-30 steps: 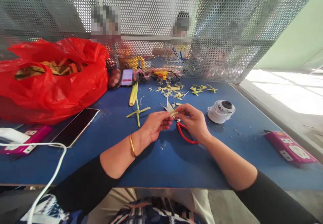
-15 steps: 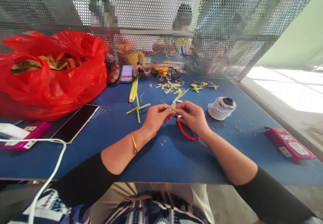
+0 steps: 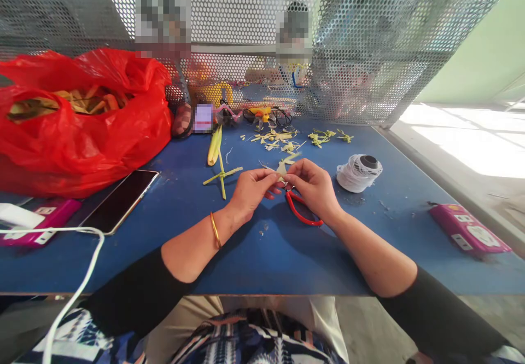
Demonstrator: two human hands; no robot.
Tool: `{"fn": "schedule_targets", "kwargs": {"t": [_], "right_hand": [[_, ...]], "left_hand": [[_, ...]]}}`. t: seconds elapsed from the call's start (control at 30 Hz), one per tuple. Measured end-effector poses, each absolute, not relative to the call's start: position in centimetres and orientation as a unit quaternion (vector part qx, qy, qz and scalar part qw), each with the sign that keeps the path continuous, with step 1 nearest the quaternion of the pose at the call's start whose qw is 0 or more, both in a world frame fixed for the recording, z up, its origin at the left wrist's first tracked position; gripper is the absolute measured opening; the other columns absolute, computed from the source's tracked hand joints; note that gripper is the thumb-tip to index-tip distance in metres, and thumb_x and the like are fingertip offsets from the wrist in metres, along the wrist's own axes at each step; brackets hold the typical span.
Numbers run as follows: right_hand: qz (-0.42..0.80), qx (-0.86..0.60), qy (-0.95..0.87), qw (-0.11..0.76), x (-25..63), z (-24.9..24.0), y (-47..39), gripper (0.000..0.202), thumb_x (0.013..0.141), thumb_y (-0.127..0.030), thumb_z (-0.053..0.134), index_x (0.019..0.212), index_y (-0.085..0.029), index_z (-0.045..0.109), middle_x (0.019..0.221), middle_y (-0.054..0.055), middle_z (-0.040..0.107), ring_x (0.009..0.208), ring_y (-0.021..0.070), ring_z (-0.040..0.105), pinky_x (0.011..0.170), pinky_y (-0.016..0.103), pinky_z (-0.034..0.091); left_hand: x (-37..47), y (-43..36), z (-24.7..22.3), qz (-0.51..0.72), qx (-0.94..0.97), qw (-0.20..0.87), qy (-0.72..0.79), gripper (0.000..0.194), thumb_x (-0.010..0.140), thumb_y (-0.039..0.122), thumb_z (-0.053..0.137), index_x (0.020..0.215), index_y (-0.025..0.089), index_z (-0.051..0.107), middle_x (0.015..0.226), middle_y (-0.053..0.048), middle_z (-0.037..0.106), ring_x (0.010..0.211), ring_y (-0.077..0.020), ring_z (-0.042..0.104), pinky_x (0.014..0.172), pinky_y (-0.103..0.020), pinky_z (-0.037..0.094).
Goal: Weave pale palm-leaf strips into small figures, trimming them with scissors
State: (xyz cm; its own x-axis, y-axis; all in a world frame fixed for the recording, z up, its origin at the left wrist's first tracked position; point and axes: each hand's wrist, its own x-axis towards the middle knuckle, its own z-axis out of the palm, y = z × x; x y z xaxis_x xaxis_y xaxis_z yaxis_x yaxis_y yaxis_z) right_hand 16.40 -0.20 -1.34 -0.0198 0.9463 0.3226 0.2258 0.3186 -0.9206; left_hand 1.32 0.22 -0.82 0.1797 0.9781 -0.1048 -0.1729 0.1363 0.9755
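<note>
Your arms [image 3: 381, 260] slant inward from the lower edge, so that your left hand [image 3: 248, 191] and right hand [image 3: 314, 186] meet in front of you, palms turned toward each other. The fingers [image 3: 266, 179] of both hands are pinched together on one pale strip [image 3: 281, 168], held at mid-view between your thumbs, its free part pointing away from you. A perforated screen [image 3: 233, 8] stands along the back of the blue surface [image 3: 254, 265], with a pale green wall [image 3: 484, 52] beyond on the right. The red bag [image 3: 90, 161] fills the far left of the surface, with the phone [image 3: 121, 202] near it. The spool [image 3: 355, 175] stands right of your right hand, the red-handled tool [image 3: 301, 219] lies just below that hand, and the cross [image 3: 222, 175] lies left of your left hand; scraps [image 3: 276, 140] are scattered farther back. The people behind the screen are blurred, and the bag is cut off at the left edge. The tool's head is partly covered by your right hand, and the strip's exact folds are too small to make out.
</note>
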Motion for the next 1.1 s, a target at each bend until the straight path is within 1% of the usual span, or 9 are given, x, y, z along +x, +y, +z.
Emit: {"fn": "schedule_targets", "kwargs": {"t": [0.13,0.27,0.43,0.67,0.83,0.97,1.1], "right_hand": [[0.300,-0.461,-0.658,0.514,16.41,-1.15,-0.40,0.010,0.076,-0.029,0.066,0.076,-0.022,0.058,0.066,-0.002,0.062,0.062,0.0131,0.057,0.061,0.028,0.046],[0.258,-0.451,-0.692,0.501,16.43,-0.98,-0.50,0.006,0.078,-0.027,0.063,0.076,-0.022,0.060,0.067,-0.002,0.062,0.065,0.0133,0.055,0.066,0.028,0.045],[0.262,-0.459,-0.684,0.503,16.43,-0.97,-0.45,0.010,0.078,-0.027,0.064,0.071,-0.021,0.060,0.066,-0.002,0.063,0.063,0.0135,0.056,0.064,0.028,0.044],[0.366,-0.480,-0.623,0.499,16.73,-1.44,0.00,0.018,0.072,-0.034,0.070,0.070,-0.020,0.060,0.062,-0.001,0.063,0.059,0.0133,0.056,0.060,0.030,0.045],[0.383,-0.468,-0.611,0.511,16.75,-1.51,0.19,0.019,0.070,-0.035,0.072,0.072,-0.019,0.062,0.068,0.000,0.065,0.063,0.0140,0.058,0.062,0.030,0.047],[0.374,-0.458,-0.626,0.508,16.59,-1.35,-0.03,0.018,0.074,-0.035,0.069,0.075,-0.021,0.059,0.066,-0.002,0.062,0.061,0.0133,0.057,0.059,0.028,0.046],[0.290,-0.452,-0.678,0.502,16.44,-1.10,-0.46,0.010,0.077,-0.031,0.067,0.080,-0.022,0.062,0.071,-0.001,0.064,0.067,0.0145,0.057,0.066,0.029,0.047]], "left_hand": [[1.36,0.27,-0.61,0.453,0.382,0.673,0.443,0.013,0.074,0.024,0.072,0.067,0.014,0.068,0.064,-0.003,0.068,0.051,-0.0084,0.058,0.049,-0.020,0.043],[1.30,0.24,-0.26,0.446,0.338,0.698,0.447,0.011,0.075,0.018,0.070,0.067,0.012,0.066,0.061,-0.003,0.066,0.049,-0.0079,0.057,0.047,-0.019,0.042],[1.25,0.15,-0.30,0.456,0.380,0.677,0.434,0.009,0.074,0.019,0.069,0.068,0.013,0.068,0.066,-0.004,0.069,0.054,-0.0091,0.060,0.050,-0.020,0.044],[1.42,-0.07,-0.31,0.483,0.466,0.604,0.430,0.006,0.073,0.019,0.068,0.068,0.016,0.069,0.065,-0.002,0.070,0.055,-0.0108,0.061,0.054,-0.022,0.047],[1.43,-0.18,-0.31,0.484,0.484,0.593,0.425,0.002,0.072,0.017,0.069,0.070,0.016,0.071,0.064,-0.002,0.070,0.056,-0.0115,0.062,0.056,-0.023,0.048],[1.46,-0.02,-0.53,0.484,0.460,0.606,0.432,0.008,0.072,0.022,0.071,0.066,0.016,0.069,0.061,-0.002,0.068,0.052,-0.0106,0.060,0.055,-0.023,0.048],[1.47,0.09,-0.58,0.476,0.398,0.650,0.439,0.011,0.071,0.024,0.071,0.065,0.015,0.067,0.058,-0.001,0.066,0.050,-0.0092,0.058,0.052,-0.022,0.047]]}}
